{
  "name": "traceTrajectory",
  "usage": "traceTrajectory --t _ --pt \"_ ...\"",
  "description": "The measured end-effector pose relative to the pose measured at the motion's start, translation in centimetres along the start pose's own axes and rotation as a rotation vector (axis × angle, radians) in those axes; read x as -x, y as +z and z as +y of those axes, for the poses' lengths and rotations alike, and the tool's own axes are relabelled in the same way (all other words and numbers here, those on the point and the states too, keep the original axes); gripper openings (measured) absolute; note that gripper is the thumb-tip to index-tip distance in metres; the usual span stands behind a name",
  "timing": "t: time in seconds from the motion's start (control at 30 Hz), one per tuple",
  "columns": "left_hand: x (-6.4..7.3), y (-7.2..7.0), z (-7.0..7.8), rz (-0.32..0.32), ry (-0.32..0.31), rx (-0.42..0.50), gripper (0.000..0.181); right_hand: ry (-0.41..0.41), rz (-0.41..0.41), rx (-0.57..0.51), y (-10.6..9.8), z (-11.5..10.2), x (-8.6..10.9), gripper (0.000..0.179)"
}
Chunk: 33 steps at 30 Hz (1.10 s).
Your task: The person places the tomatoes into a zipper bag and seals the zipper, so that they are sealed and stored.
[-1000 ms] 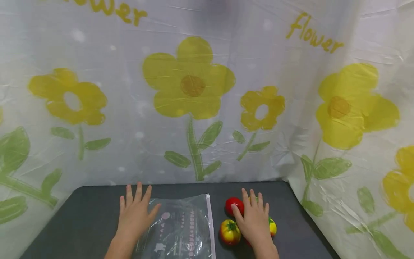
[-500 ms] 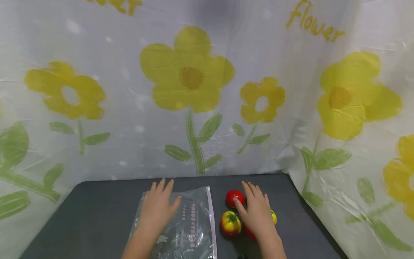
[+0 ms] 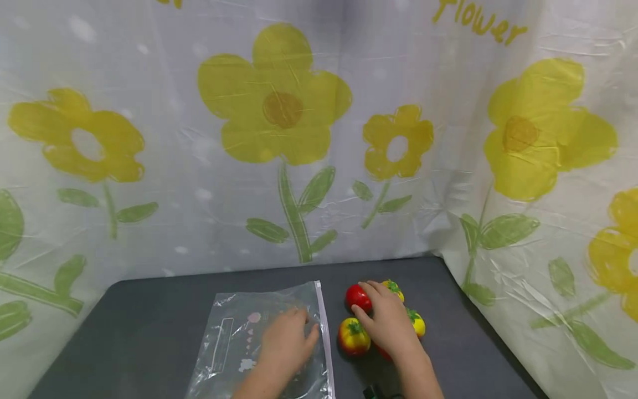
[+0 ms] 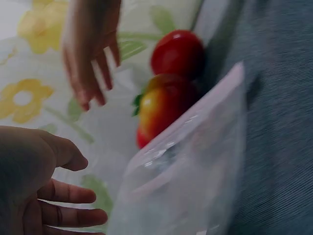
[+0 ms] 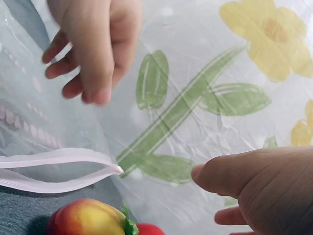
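Shifted left hand (image 3: 285, 339) rightward over clear printed plastic bag (image 3: 244, 327) on dark grey tabletop (image 3: 134, 332), near white zip strip (image 3: 325, 338); likely in reach of opening. With right hand (image 3: 389, 320) above round red-and-yellow fruits (image 3: 354, 339). With hands apart, relaxed, gripping nothing.

Wide passage left of plastic bag (image 3: 239, 335), red-yellow fruit (image 3: 354, 339) obstructing its right

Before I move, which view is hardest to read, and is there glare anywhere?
Left wrist view: hardest, the dimmest, with the right hand and tabletop blurred, and highlights on the clear plastic bag; head view: fairly even light, small glints on that bag; right wrist view: brighter and sharper, the bag's pale zip edge crisp, its pink printing faint.
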<state>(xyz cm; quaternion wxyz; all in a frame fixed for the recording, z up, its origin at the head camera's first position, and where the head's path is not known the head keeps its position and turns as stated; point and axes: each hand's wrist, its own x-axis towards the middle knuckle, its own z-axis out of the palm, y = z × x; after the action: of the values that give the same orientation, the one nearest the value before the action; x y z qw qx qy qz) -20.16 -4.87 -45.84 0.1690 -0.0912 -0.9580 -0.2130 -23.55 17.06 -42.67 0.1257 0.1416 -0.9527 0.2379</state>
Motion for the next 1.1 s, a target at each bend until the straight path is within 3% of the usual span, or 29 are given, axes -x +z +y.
traceTrajectory --t 0.23,0.53,0.63,0.87,1.1 --pt "0.5 2.3 0.9 -0.032 -0.017 -0.041 0.034 -0.032 -0.058 -0.023 0.1 -0.4 0.1 0.050" --pt "1.4 4.5 1.7 -0.197 -0.069 -0.086 0.049 -0.037 -0.065 -0.024 0.3 -0.1 0.2 0.047" --pt "1.6 4.7 1.9 -0.200 -0.054 -0.099 0.047 -0.036 -0.069 -0.030 0.3 -0.1 0.2 0.048" --pt "1.6 4.4 2.0 -0.120 -0.002 -0.092 0.033 -0.068 -0.067 -0.040 0.3 -0.3 0.0 0.045" --pt "1.3 2.3 2.4 -0.064 -0.016 -0.073 0.035 -0.090 -0.091 -0.036 0.8 -0.9 -0.1 0.041"
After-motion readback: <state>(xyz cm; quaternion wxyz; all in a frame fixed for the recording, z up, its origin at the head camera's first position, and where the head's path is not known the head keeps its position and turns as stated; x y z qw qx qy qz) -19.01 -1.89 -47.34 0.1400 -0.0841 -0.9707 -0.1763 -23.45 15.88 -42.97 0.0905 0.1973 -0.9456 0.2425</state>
